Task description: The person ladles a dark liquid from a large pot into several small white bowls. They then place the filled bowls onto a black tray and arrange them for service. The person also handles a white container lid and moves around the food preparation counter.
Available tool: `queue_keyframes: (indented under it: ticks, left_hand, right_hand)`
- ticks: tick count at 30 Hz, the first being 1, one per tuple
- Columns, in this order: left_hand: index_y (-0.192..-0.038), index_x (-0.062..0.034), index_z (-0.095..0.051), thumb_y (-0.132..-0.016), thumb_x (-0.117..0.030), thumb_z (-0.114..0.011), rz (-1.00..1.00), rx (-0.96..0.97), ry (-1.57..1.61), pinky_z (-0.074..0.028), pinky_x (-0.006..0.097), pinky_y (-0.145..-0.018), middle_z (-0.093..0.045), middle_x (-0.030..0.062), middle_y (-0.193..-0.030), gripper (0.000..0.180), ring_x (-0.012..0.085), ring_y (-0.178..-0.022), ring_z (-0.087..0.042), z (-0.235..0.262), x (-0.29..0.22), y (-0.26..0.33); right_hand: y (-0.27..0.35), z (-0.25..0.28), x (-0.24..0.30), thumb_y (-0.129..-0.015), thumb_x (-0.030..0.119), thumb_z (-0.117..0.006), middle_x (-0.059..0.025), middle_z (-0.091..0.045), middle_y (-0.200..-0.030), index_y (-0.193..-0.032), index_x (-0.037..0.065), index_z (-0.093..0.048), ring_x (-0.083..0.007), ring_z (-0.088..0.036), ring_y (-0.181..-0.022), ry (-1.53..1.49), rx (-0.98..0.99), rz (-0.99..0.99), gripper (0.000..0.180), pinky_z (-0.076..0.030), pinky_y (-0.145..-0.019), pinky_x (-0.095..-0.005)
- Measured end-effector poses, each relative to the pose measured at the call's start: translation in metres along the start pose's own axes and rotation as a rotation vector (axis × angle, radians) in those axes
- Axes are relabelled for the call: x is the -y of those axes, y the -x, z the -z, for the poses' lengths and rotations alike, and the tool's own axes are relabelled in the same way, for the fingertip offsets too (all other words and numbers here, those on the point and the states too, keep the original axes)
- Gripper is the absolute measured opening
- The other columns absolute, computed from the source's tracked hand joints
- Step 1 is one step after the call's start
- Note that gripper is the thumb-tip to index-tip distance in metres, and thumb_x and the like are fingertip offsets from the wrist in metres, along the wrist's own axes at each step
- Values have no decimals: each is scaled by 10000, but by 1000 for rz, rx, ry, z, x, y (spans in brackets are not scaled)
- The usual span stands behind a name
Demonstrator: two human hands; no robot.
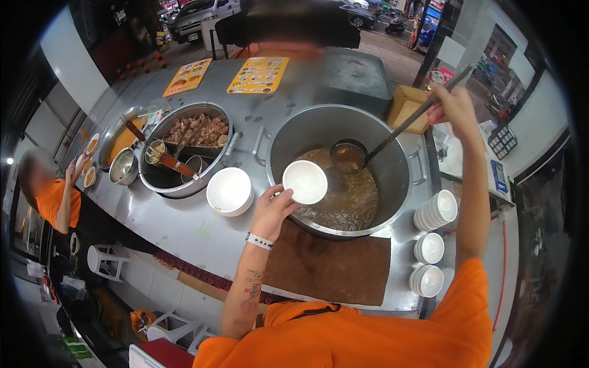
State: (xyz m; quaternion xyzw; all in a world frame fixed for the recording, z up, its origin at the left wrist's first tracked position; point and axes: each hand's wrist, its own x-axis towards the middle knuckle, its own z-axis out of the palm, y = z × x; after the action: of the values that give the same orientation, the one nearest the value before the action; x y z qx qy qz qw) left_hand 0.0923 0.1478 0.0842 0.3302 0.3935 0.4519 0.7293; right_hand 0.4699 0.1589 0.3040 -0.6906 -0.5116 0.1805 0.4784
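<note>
The head view shows one brown cloth [331, 267] along the near edge of the steel surface [169, 213], with three stacks of small white bowls [431, 281] in a row up the right edge from the near right corner. The left hand [273, 211] is clamped, thumb and fingers, on one white bowl [305, 182] over the near left rim of one large pot [294, 144] holding brown broth. One stack of larger bowls [229, 191] stands left of that pot. The right hand [453, 110] is closed around the handle of one long ladle [399, 129]; its scoop holds broth inside the pot. Toward the surface's left end are one divided pot [211, 161] with chopped meat [205, 130] in its far compartment, and one metal bowl [124, 167] beside it. One yellowish box [397, 107] sits by the right edge, toward the far right corner. Two yellow picture sheets [257, 75] lie near the far edge.
</note>
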Motion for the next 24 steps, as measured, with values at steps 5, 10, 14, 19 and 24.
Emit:
queue_keyframes:
  ticks: [5, 10, 14, 19, 24]
  left_hand:
    - [-1147, 80, -478, -917, -121, -580, 122, 85, 53, -480, 390, -950, -586, 154, -1077, 322, 248, -1047, -582, -26, 24, -40]
    - [-1140, 101, -498, -925, -120, -544, 183, 102, 87, -470, 404, -966, -587, 182, -1104, 312, 267, -1060, -580, -44, 43, -62]
    - [-1185, 123, -473, -932, -124, -519, 166, 122, 163, -465, 409, -990, -576, 209, -1151, 356, 284, -1096, -572, -45, 54, -73]
    - [-1193, 133, -460, -941, -128, -506, 153, 117, 194, -465, 402, -1002, -566, 219, -1169, 365, 285, -1111, -568, -48, 56, -77]
    - [-1207, 137, -450, -945, -133, -512, 111, 119, 222, -467, 402, -1002, -559, 226, -1181, 381, 285, -1116, -563, -49, 48, -77]
  right_hand:
    - [10, 25, 52, -917, 243, -548, -136, -617, -607, -889, -69, -614, -165, -615, -460, -7, -54, 98, 320, -523, -449, -254]
    - [27, 26, 70, -935, 285, -531, -72, -593, -608, -890, -39, -627, -120, -576, -426, 49, -123, 156, 341, -501, -432, -232]
    - [41, 21, 73, -935, 285, -542, -91, -607, -620, -908, -42, -631, -125, -597, -452, 15, -117, 147, 340, -510, -457, -229]
    - [56, 14, 72, -942, 269, -533, -121, -621, -626, -915, -64, -633, -143, -625, -487, -16, -114, 200, 348, -518, -485, -226]
    - [73, 3, 73, -946, 259, -541, -116, -614, -616, -929, -71, -636, -140, -631, -502, -37, -154, 238, 344, -495, -482, -210]
